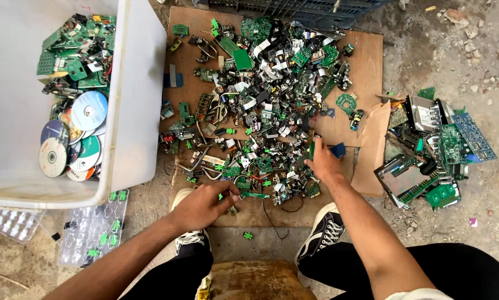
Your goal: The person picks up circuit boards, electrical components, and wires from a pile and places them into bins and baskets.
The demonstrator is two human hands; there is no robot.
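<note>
A heap of small electronic scrap (271, 105), green circuit boards, cables and plastic bits, covers a brown board (366, 61) on the ground. My left hand (205, 204) is at the heap's near edge, fingers pinched around a small green part. My right hand (323, 162) reaches into the right side of the heap, fingertips closed on a small dark green piece beside a blue component (338, 149). My two feet in black-and-white sneakers (323, 233) rest at the board's near edge.
A large white tub (135, 100) at left holds circuit boards and discs (77, 133). A clear plastic tray (91, 228) with a few green parts lies below it. Bigger boards and metal drive frames (432, 155) are piled at right on dirt. A dark crate (299, 11) stands beyond.
</note>
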